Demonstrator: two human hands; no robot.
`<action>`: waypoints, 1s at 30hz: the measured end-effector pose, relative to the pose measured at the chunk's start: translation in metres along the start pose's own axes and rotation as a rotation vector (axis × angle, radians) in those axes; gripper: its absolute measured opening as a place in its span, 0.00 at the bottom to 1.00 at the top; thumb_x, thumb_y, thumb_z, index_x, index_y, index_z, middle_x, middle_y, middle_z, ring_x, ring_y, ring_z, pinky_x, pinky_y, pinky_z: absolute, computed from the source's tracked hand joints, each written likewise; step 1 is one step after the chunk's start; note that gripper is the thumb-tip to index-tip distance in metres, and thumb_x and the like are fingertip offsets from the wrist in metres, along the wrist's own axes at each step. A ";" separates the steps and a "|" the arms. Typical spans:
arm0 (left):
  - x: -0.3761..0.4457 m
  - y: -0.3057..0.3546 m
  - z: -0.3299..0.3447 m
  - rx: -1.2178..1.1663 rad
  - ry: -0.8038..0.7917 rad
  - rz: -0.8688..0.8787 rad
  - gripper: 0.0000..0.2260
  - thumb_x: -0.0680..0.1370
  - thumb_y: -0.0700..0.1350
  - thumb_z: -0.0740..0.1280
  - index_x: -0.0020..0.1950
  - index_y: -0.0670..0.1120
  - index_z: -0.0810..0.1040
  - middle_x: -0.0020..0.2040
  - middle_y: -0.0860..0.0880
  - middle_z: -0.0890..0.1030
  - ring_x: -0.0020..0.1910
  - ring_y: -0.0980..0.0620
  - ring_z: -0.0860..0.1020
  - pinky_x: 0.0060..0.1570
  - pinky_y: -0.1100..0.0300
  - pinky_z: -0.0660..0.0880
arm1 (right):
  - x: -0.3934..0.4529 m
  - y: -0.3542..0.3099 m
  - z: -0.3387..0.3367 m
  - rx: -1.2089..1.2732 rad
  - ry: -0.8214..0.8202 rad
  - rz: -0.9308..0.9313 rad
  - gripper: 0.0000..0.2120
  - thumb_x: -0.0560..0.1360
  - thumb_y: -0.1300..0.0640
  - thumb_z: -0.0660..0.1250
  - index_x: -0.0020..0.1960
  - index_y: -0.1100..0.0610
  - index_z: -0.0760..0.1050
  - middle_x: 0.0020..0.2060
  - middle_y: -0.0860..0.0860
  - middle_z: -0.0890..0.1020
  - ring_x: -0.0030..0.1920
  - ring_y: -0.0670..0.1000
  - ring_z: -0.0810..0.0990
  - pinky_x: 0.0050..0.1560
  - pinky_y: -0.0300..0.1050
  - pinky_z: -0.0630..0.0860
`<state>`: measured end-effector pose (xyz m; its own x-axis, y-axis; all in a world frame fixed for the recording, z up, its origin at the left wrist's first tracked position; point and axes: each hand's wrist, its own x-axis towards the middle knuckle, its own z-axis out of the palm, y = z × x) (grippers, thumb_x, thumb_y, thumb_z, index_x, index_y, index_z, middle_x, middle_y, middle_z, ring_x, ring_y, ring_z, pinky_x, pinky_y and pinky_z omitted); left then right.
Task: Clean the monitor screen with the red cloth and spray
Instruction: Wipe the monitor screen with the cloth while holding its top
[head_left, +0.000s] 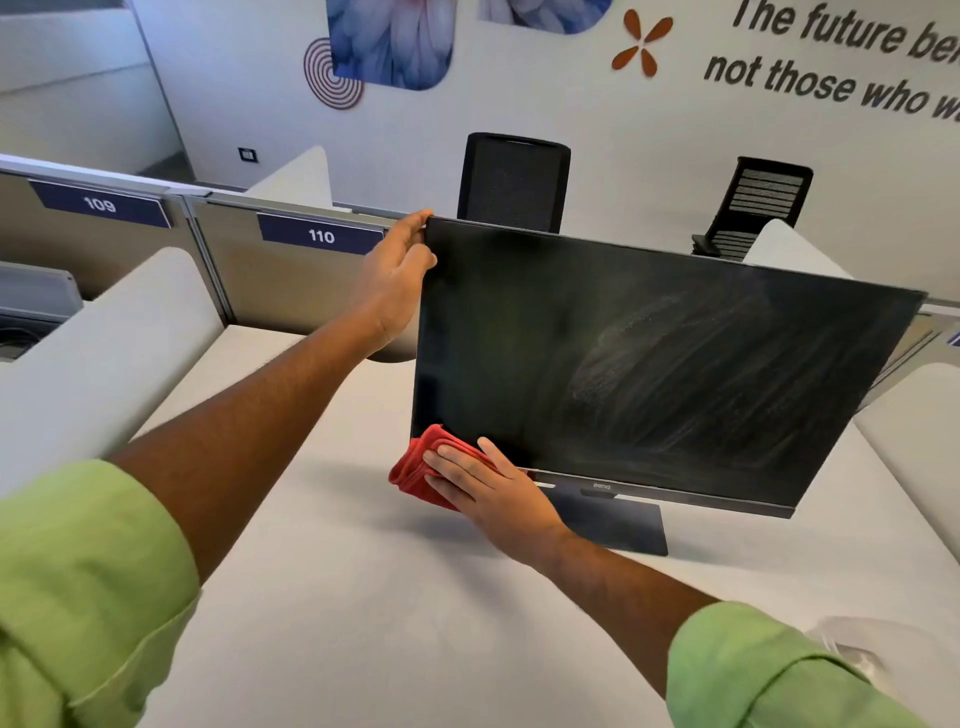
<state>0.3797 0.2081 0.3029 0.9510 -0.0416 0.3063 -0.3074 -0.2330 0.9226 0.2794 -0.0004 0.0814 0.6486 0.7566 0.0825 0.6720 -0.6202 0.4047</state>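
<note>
A black monitor (649, 364) stands tilted on its dark base (613, 525) on the white desk. Wet streaks cover the right half of its screen. My left hand (397, 275) grips the monitor's top left corner. My right hand (483, 483) presses a bunched red cloth (415, 467) flat against the screen's bottom left corner. A clear, blurred object (852, 644) lies at the lower right behind my right sleeve; I cannot tell whether it is the spray bottle.
The white desk (337, 571) is bounded by rounded white dividers at left (104, 353) and right (914, 431). A partition with labels 109 and 110 (320, 236) runs behind. Two black office chairs (511, 182) stand beyond it by the wall.
</note>
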 end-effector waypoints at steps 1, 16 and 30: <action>0.000 0.001 0.001 -0.001 -0.005 0.000 0.24 0.80 0.46 0.56 0.77 0.47 0.67 0.70 0.52 0.75 0.67 0.55 0.73 0.67 0.64 0.69 | -0.006 0.004 0.001 -0.007 0.008 0.001 0.41 0.81 0.57 0.71 0.87 0.54 0.52 0.87 0.54 0.50 0.87 0.58 0.49 0.84 0.65 0.54; -0.001 0.005 0.012 -0.033 0.095 -0.004 0.23 0.76 0.48 0.58 0.72 0.48 0.71 0.58 0.55 0.78 0.56 0.57 0.78 0.49 0.78 0.73 | -0.121 0.061 0.001 0.054 0.071 0.170 0.38 0.69 0.58 0.84 0.77 0.52 0.76 0.76 0.52 0.77 0.74 0.56 0.79 0.74 0.58 0.75; -0.044 -0.004 0.034 0.357 0.271 0.001 0.30 0.78 0.45 0.63 0.78 0.50 0.58 0.75 0.46 0.65 0.70 0.43 0.70 0.71 0.41 0.67 | -0.168 0.073 -0.023 0.471 0.530 0.613 0.14 0.75 0.67 0.72 0.57 0.57 0.88 0.57 0.53 0.88 0.54 0.55 0.85 0.58 0.50 0.82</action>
<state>0.3402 0.1779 0.2780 0.8932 0.2029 0.4012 -0.2321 -0.5562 0.7980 0.2108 -0.1678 0.1182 0.7681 0.1932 0.6105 0.4169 -0.8745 -0.2477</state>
